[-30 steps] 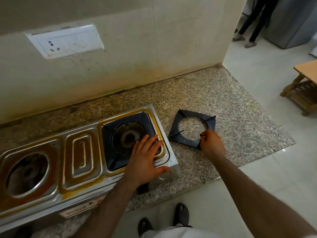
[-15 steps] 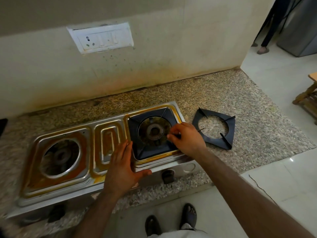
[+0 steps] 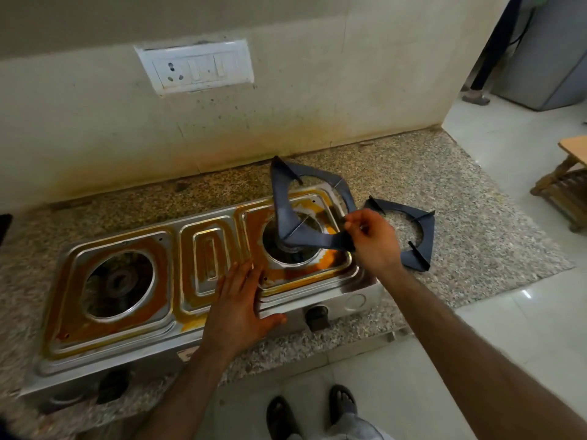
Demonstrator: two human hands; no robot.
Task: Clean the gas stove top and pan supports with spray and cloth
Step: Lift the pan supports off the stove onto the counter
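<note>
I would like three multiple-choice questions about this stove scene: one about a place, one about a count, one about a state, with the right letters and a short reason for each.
1. Where does the second pan support lie?
A. on the left burner
B. on the granite counter, right of the stove
C. on the floor

2. How many pan supports are in view?
A. one
B. two
C. three

3. How is the pan support in the right hand?
A. flat on its burner
B. lifted and tilted above the right burner
C. leaning against the wall

Answers: 1 B, it rests on the counter beside the stove. 2 B, one held, one lying. 3 B, the fingers pinch its near corner while the left hand presses flat on the stove.
</note>
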